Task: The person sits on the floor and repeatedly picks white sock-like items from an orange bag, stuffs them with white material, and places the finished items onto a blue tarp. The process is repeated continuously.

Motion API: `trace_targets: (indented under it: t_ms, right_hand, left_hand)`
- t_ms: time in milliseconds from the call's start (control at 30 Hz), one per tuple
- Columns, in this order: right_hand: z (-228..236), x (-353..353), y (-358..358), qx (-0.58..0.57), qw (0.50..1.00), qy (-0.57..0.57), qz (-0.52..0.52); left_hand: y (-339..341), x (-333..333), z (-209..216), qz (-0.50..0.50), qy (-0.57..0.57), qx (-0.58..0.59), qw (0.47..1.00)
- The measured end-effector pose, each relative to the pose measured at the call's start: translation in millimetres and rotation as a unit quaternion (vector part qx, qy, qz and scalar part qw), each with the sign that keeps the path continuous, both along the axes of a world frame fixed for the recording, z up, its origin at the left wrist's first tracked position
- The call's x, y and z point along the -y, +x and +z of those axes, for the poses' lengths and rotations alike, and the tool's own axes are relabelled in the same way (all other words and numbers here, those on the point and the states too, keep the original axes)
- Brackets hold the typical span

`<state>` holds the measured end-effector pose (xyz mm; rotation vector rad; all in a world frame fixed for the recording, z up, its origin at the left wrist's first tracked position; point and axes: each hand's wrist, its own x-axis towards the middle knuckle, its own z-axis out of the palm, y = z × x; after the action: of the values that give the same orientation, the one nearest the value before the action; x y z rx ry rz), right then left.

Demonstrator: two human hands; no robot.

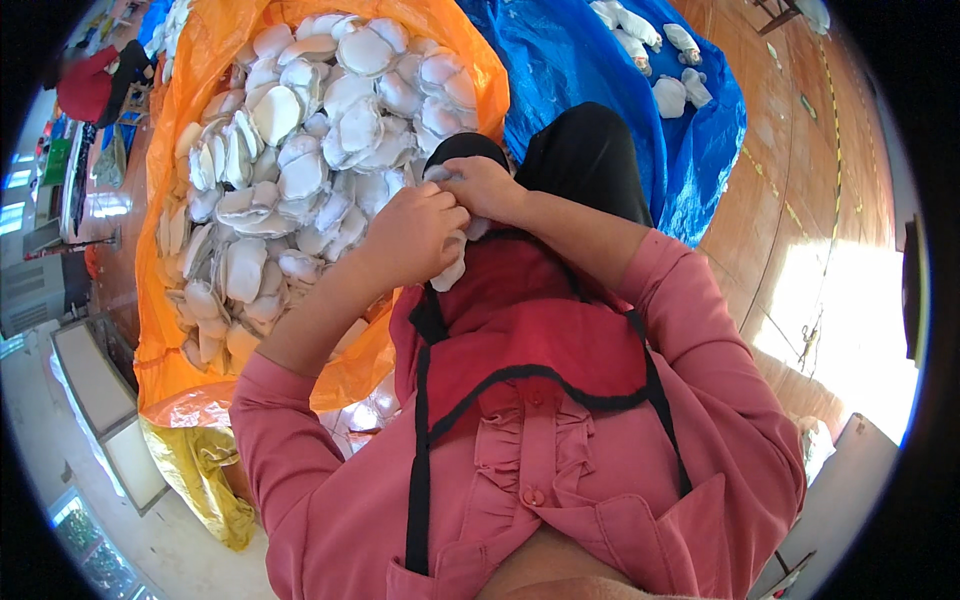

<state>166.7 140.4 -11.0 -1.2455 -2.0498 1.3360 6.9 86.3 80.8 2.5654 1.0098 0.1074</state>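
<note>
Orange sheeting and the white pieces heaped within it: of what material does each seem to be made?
Orange sheeting: probably thin plastic, glossy; its crumpled folds catch highlights. White pieces: perhaps padded cloth, matte; they look puffy, though the fibre is unclear.

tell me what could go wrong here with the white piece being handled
The small soft-looking white piece between the left grip and right grip might slip onto the red, black-edged fabric apron. It could also drop among the white, rounded padded pieces close by and be hard to pick out. Those are heaped in an orange plastic sheet, so a nudge might spill some.
</note>
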Motion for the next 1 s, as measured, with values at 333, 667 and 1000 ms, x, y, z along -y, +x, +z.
trace_targets:
  t_ms: [333, 667, 1000]
  right_hand:
    - [-1.9, -0.3, 2.5, -0.020, 0.981, -0.195, 0.005]
    - [4.2, -21.3, 10.3, -0.183, 0.953, 0.193, 0.147]
    - [40.4, 5.8, 17.5, -0.181, 0.982, -0.007, 0.062]
  left_hand:
    - [0.2, 10.9, 4.7, -0.030, 0.038, -0.025, 0.999]
    - [-44.8, 0.9, -26.2, 0.071, 0.029, 0.109, 0.991]
    - [-26.9, 34.2, -39.7, 0.305, -0.386, 0.494, 0.717]
